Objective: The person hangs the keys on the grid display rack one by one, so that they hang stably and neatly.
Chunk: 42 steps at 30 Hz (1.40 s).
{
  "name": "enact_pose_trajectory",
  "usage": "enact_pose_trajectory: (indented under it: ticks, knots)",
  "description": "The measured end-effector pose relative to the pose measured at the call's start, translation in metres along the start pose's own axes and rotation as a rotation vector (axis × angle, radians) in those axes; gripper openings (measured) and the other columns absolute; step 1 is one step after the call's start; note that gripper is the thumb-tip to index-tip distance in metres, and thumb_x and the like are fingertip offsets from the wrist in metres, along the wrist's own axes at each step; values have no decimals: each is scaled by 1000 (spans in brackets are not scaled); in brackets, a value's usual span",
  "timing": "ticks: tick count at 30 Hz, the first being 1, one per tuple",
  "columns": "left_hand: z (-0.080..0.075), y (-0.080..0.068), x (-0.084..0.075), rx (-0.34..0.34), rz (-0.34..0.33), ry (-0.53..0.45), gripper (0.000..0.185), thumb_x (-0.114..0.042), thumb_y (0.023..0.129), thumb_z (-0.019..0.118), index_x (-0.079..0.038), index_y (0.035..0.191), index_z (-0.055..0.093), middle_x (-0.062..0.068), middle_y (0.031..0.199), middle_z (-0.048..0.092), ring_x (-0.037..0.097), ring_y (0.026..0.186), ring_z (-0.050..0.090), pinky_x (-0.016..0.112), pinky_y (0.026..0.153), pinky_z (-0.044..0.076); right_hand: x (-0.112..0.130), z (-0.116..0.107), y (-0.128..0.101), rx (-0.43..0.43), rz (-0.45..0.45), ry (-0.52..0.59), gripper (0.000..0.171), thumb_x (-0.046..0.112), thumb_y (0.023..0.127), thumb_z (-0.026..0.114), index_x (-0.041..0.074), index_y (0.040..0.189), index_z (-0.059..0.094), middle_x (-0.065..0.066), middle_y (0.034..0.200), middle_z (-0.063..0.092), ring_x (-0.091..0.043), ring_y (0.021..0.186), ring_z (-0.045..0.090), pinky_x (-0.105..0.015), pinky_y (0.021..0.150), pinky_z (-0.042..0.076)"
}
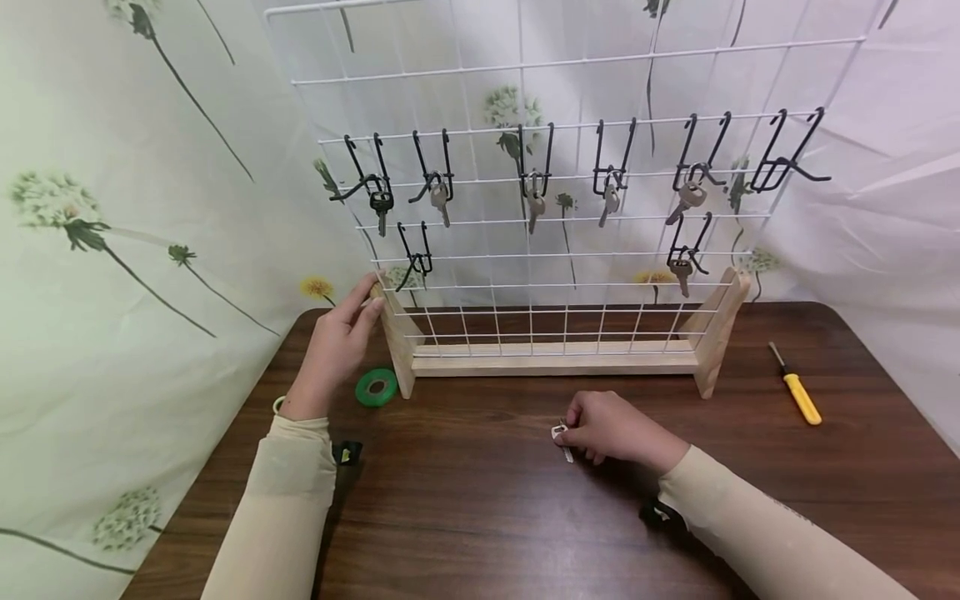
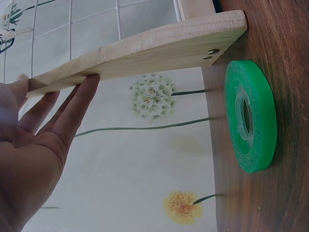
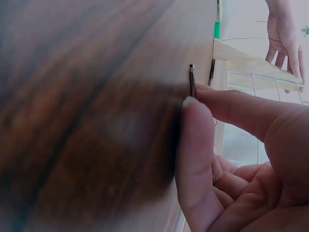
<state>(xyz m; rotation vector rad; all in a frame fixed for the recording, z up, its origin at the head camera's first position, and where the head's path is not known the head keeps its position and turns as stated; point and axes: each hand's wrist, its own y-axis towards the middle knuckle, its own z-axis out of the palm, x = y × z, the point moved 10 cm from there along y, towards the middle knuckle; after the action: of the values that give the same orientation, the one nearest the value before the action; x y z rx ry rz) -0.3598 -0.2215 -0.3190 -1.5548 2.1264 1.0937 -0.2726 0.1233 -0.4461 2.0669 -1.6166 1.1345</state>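
Note:
My right hand (image 1: 611,427) pinches a silver key (image 1: 558,432) between thumb and fingertip, low over the brown table in front of the rack. In the right wrist view the key (image 3: 192,79) is seen edge-on, its far end sticking out past the fingertips. My left hand (image 1: 339,346) grips the upper end of the rack's left wooden side support (image 2: 159,50), thumb on one face and fingers on the other. Above stands the white wire grid (image 1: 495,287), where black hooks carry several keys, among them a black-headed key (image 1: 381,202).
Beside the rack's left foot lies a roll of green tape (image 1: 376,387). A yellow-handled screwdriver (image 1: 802,400) rests at the table's right. Two hooks hold no key: one at the upper right (image 1: 780,173), one at the lower left (image 1: 417,263). A flowered cloth (image 1: 150,333) hangs behind.

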Motion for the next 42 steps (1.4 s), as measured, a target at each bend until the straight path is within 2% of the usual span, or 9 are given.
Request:
enact_pose_trajectory:
  ticks: [11,19,28,35,42]
  knots:
    - [0,0,-2,-2,12,-12,51,-35,115,50,-31,166,43,26,149,63,47,131,67,66,106,53,-1,6,6,113,13,53,20,15,96,80,6,94,62,-5,67,67,-12,51,63,-31,52,61]
    - [2,0,-1,15,10,-12,52,-36,115,49,-31,166,41,26,152,60,47,132,66,67,107,53,-2,11,4,124,9,77,21,14,98,78,5,103,60,-6,70,64,-14,53,60,-32,51,61]
    - [0,0,-1,10,12,5,52,-39,116,47,-31,167,41,27,150,61,47,132,66,67,105,54,-1,12,5,141,6,62,20,15,99,77,6,103,59,-4,71,64,-15,56,60,-31,52,60]
    - [2,1,0,33,6,8,52,-40,115,48,-34,166,41,26,151,62,47,130,68,67,105,54,1,13,1,150,-24,55,20,15,99,76,6,104,59,-3,69,61,-13,53,60,-31,52,60]
    - [1,-1,0,25,5,13,53,-39,115,47,-32,167,40,27,150,62,47,129,68,67,106,53,2,12,3,186,-35,74,16,12,99,72,5,101,58,-4,68,61,-13,53,60,-31,53,61]
